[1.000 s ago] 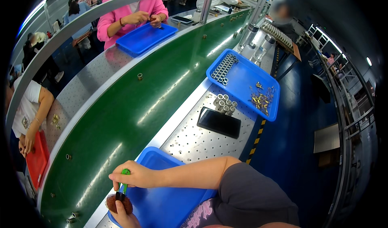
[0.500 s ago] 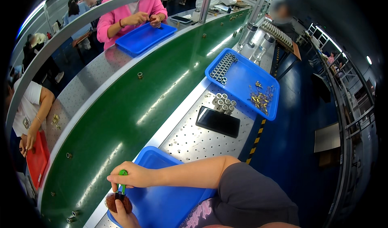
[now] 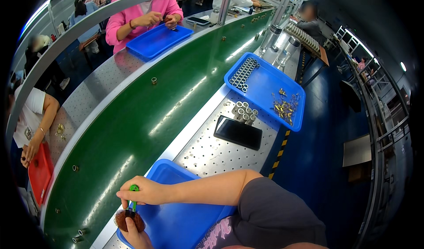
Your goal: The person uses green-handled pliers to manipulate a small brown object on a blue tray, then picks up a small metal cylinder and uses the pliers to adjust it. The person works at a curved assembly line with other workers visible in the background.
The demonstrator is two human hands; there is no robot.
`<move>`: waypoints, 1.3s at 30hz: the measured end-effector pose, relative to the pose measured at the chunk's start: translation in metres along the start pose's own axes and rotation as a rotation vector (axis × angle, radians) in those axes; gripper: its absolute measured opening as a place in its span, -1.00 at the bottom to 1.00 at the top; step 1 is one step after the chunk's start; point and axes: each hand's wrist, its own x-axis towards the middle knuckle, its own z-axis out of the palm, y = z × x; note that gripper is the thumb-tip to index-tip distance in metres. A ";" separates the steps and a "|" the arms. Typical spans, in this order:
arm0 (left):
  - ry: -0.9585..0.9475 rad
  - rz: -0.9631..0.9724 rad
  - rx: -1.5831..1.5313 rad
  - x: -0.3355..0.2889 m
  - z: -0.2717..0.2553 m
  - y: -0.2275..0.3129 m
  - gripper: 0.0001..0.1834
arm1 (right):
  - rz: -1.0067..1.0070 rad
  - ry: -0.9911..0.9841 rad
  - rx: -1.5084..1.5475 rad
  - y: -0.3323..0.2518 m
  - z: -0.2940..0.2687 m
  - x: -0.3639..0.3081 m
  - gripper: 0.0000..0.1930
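My left hand [image 3: 136, 236] is closed around a brown, rounded bundle [image 3: 138, 223] with a fine, wiry fringe on its left side. The thumb presses on its near face. Just above, my right hand [image 3: 148, 190] grips a small green-handled tool [image 3: 134, 196], held upright. Its dark lower end meets the top of the bundle, and I cannot make out the tip. Both hands are over the left edge of a blue tray [image 3: 176, 224] in front of me, whose visible floor is bare. My right forearm crosses above this tray.
A dark phone [image 3: 238, 133] lies on the perforated metal table [image 3: 198, 156], beside several upright metal sleeves [image 3: 245, 112]. A farther blue tray [image 3: 265, 87] holds rings and small brass-coloured parts. The green conveyor [image 3: 176, 98] carries scattered rings. Across it, co-workers handle parts at blue and red trays.
Rings on the green conveyor have shifted slightly away from me. The hands of the co-worker at the red tray have moved a little. My own hands have stayed nearly still, with the same hold.
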 end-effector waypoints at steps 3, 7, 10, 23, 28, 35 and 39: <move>0.008 -0.001 -0.005 0.000 -0.001 -0.001 -0.64 | 0.003 0.009 0.006 0.001 0.001 0.000 -0.63; -0.036 0.023 -0.024 0.001 -0.009 -0.006 -0.72 | 0.003 0.014 0.010 0.003 0.002 0.001 -0.63; -0.001 0.021 0.002 0.003 -0.007 -0.008 -0.71 | -0.002 -0.002 0.008 0.005 -0.001 0.000 -0.63; 0.263 0.065 0.021 0.005 -0.016 -0.018 -0.69 | -0.094 0.067 -0.082 0.005 0.005 0.001 -0.74; 0.374 0.052 0.012 0.009 -0.015 -0.017 -0.67 | -0.072 0.059 -0.064 0.006 0.006 0.002 -0.81; 0.229 0.102 0.013 0.007 -0.022 -0.018 -0.67 | -0.070 0.018 -0.065 0.003 0.008 0.000 -0.78; 0.333 0.151 0.005 0.012 -0.018 -0.021 -0.66 | -0.144 0.091 -0.039 0.006 0.009 -0.001 -0.76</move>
